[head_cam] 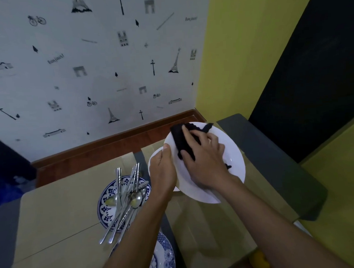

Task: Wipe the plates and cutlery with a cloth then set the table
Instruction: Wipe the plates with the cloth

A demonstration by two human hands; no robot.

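A white plate [235,161] is held tilted above the table. My left hand [163,171] grips its left rim, thumb on the upper face. My right hand [205,159] presses a black cloth [181,138] flat against the plate's face, fingers spread over the cloth. A second white plate [154,158] shows just behind my left hand. To the left, a blue-patterned plate [104,199] carries a pile of several steel spoons and other cutlery [127,196]. Another blue-patterned plate [164,258] lies near the bottom, partly hidden by my left forearm.
The table top is brown cardboard [54,216] taped with grey strips. A dark grey edge [274,160] runs along the right side. A patterned wall and a wooden skirting board stand behind. Something yellow [259,261] lies at the bottom right.
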